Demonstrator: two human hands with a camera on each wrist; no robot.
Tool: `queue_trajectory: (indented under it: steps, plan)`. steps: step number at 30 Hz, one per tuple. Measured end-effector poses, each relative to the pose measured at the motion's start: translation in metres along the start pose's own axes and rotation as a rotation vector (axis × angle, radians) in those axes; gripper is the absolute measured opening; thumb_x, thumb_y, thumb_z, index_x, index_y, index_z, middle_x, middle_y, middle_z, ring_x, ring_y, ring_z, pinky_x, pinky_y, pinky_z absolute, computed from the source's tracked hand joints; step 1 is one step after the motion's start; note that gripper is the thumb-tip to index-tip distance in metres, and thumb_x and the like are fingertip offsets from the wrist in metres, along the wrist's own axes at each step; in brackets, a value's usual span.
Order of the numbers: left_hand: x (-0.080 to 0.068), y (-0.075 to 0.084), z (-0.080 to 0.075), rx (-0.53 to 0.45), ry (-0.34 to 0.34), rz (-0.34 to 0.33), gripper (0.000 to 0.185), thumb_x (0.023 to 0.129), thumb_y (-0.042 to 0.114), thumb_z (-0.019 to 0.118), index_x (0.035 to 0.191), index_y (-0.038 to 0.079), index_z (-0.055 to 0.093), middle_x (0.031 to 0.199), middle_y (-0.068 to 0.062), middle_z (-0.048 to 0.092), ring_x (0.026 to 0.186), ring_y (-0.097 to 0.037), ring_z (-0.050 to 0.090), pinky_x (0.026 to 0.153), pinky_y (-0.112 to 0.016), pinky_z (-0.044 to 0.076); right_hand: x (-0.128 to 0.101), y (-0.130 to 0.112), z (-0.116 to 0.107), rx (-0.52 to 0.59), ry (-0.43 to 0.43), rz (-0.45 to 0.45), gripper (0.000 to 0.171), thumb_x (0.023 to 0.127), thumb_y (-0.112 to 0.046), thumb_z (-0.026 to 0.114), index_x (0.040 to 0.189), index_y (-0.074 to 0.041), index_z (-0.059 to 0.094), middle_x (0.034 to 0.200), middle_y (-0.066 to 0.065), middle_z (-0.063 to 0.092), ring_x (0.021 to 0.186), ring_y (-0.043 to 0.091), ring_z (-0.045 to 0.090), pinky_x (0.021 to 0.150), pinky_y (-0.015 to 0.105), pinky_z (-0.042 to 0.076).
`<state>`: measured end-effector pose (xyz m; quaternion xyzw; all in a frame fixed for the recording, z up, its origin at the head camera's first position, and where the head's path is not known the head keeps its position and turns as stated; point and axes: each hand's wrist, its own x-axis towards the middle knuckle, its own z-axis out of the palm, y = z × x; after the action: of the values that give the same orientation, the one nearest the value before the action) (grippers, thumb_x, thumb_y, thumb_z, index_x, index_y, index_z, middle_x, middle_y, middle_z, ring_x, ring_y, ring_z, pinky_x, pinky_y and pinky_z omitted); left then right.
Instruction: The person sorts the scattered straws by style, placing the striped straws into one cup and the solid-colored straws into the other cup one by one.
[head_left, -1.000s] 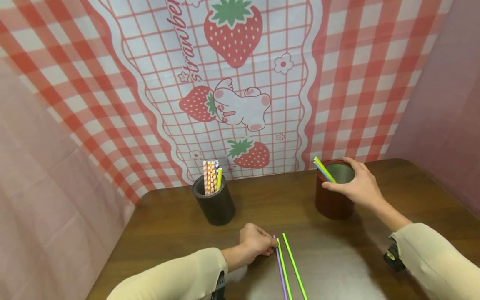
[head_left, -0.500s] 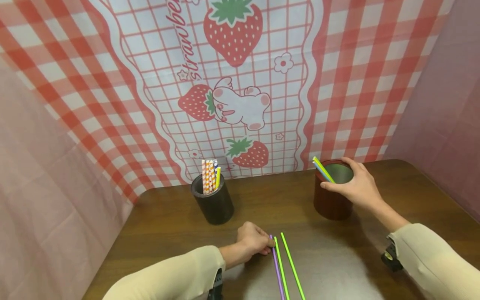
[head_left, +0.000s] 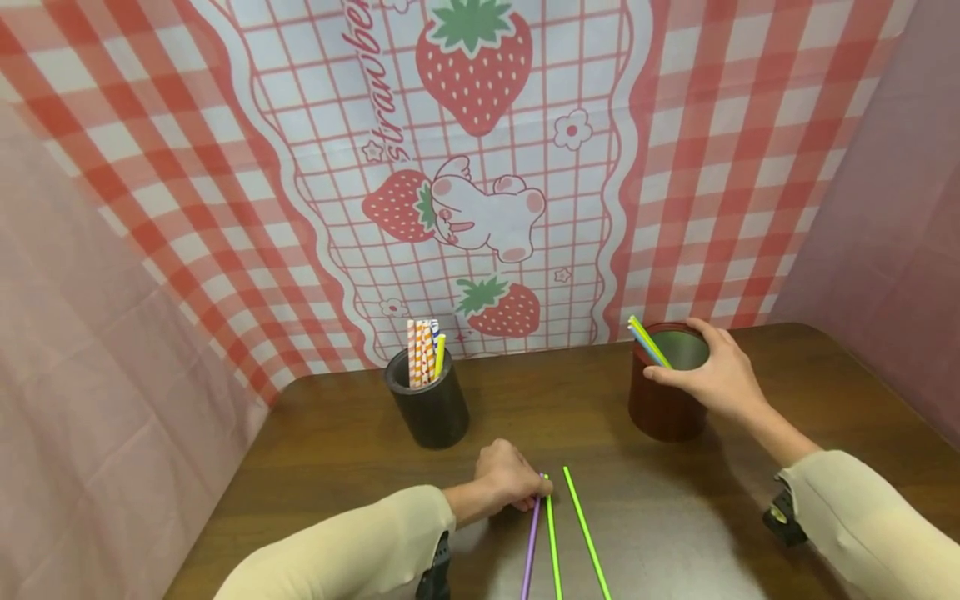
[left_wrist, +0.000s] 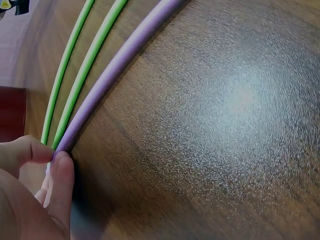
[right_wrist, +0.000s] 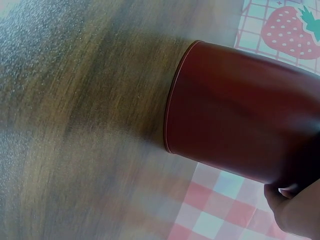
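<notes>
Strawberry-print backdrop (head_left: 480, 150) hangs behind the brown desk (head_left: 675, 517). On the desk, taking the red-brown cup (head_left: 663, 400) as landmark: a black cup (head_left: 431, 408) holding striped straws (head_left: 422, 352) stands well to its left; three loose straws lie on the desk in front of it and to its left. Right hand (head_left: 716, 375) grips the rim of the red-brown cup, fingers curled over the edge, beside the yellow and blue straws (head_left: 647, 340) leaning out of it. Left hand (head_left: 510, 483), fingers curled, pinches the far end of the purple straw (head_left: 531, 546) between thumb and fingertip. Two green straws (head_left: 581, 533) lie just right of the purple one, the nearer almost touching it.
</notes>
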<state>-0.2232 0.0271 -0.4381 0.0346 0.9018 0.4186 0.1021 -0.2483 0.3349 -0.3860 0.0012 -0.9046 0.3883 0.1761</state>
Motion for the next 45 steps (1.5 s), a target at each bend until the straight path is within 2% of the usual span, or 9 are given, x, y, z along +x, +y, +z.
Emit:
queue_trajectory:
  steps: [6, 10, 16, 22, 28, 30, 33, 38, 45]
  plan:
    - [0.003, 0.001, -0.004, -0.164, -0.033, -0.026, 0.012, 0.067, -0.001, 0.075, 0.059, 0.003, 0.067, 0.047, -0.007, 0.061, 0.034, -0.006, 0.052, 0.039, -0.024, 0.049, 0.0, 0.001, 0.001, -0.001, 0.004, -0.001, 0.102, 0.072, -0.048, 0.08, 0.147, -0.001, 0.03, 0.138, 0.031, 0.037, 0.117, 0.048, 0.04, 0.081, 0.061, 0.04]
    - [0.011, 0.016, -0.012, -0.286, -0.033, -0.021, 0.007, 0.071, 0.0, 0.074, 0.067, -0.001, 0.068, 0.053, -0.008, 0.064, 0.039, -0.007, 0.055, 0.044, -0.026, 0.052, -0.001, 0.0, 0.001, -0.003, 0.006, -0.003, 0.102, 0.072, -0.048, 0.081, 0.147, 0.0, 0.031, 0.137, 0.031, 0.038, 0.117, 0.047, 0.04, 0.082, 0.06, 0.04]
    - [0.03, 0.069, -0.03, -0.528, 0.012, 0.073, 0.009, 0.075, 0.0, 0.07, 0.081, -0.006, 0.07, 0.067, -0.013, 0.069, 0.05, -0.013, 0.062, 0.056, -0.031, 0.057, -0.001, 0.0, 0.0, -0.002, 0.007, 0.002, 0.102, 0.072, -0.049, 0.08, 0.147, -0.001, 0.031, 0.138, 0.031, 0.037, 0.117, 0.048, 0.04, 0.081, 0.061, 0.04]
    - [0.046, 0.126, -0.045, -0.744, 0.101, 0.233, 0.012, 0.077, -0.003, 0.066, 0.088, -0.008, 0.068, 0.076, -0.016, 0.07, 0.056, -0.016, 0.064, 0.066, -0.037, 0.058, -0.002, 0.002, 0.001, -0.007, 0.01, 0.005, 0.102, 0.071, -0.049, 0.081, 0.147, -0.001, 0.031, 0.138, 0.031, 0.037, 0.117, 0.048, 0.04, 0.081, 0.06, 0.04]
    - [0.054, 0.163, -0.054, -0.842, 0.233, 0.403, 0.009, 0.08, -0.003, 0.063, 0.088, -0.006, 0.066, 0.082, -0.02, 0.07, 0.06, -0.014, 0.065, 0.065, -0.031, 0.057, -0.002, 0.002, 0.002, -0.009, 0.027, -0.014, 0.101, 0.07, -0.047, 0.082, 0.145, 0.0, 0.034, 0.137, 0.032, 0.039, 0.117, 0.048, 0.041, 0.083, 0.06, 0.039]
    - [0.057, 0.169, -0.056, -0.86, 0.26, 0.442, 0.011, 0.081, -0.002, 0.062, 0.091, -0.008, 0.065, 0.085, -0.023, 0.069, 0.062, -0.013, 0.065, 0.066, -0.03, 0.057, -0.001, 0.002, 0.001, -0.009, 0.033, -0.019, 0.101, 0.069, -0.047, 0.083, 0.144, 0.001, 0.035, 0.137, 0.032, 0.039, 0.117, 0.048, 0.041, 0.084, 0.062, 0.039]
    - [0.059, 0.174, -0.058, -0.885, 0.286, 0.458, 0.017, 0.082, -0.002, 0.063, 0.096, -0.01, 0.064, 0.092, -0.027, 0.068, 0.065, -0.012, 0.065, 0.068, -0.03, 0.057, 0.0, 0.002, 0.002, -0.002, 0.037, -0.023, 0.103, 0.067, -0.047, 0.085, 0.144, 0.002, 0.035, 0.137, 0.032, 0.039, 0.12, 0.05, 0.039, 0.087, 0.065, 0.037]
    - [0.06, 0.177, -0.059, -0.939, 0.325, 0.44, 0.016, 0.081, -0.004, 0.061, 0.095, -0.009, 0.065, 0.094, -0.03, 0.066, 0.065, -0.013, 0.064, 0.069, -0.03, 0.057, 0.001, 0.003, 0.002, 0.004, 0.029, -0.02, 0.105, 0.068, -0.048, 0.084, 0.145, 0.001, 0.033, 0.137, 0.031, 0.039, 0.12, 0.049, 0.039, 0.086, 0.064, 0.038]
    - [0.065, 0.18, -0.055, -0.951, 0.354, 0.451, 0.013, 0.081, -0.005, 0.061, 0.092, -0.009, 0.065, 0.086, -0.023, 0.067, 0.066, -0.016, 0.065, 0.07, -0.031, 0.057, -0.002, 0.003, 0.001, 0.014, 0.024, -0.007, 0.103, 0.07, -0.048, 0.082, 0.146, 0.001, 0.032, 0.138, 0.031, 0.038, 0.117, 0.047, 0.041, 0.083, 0.061, 0.04]
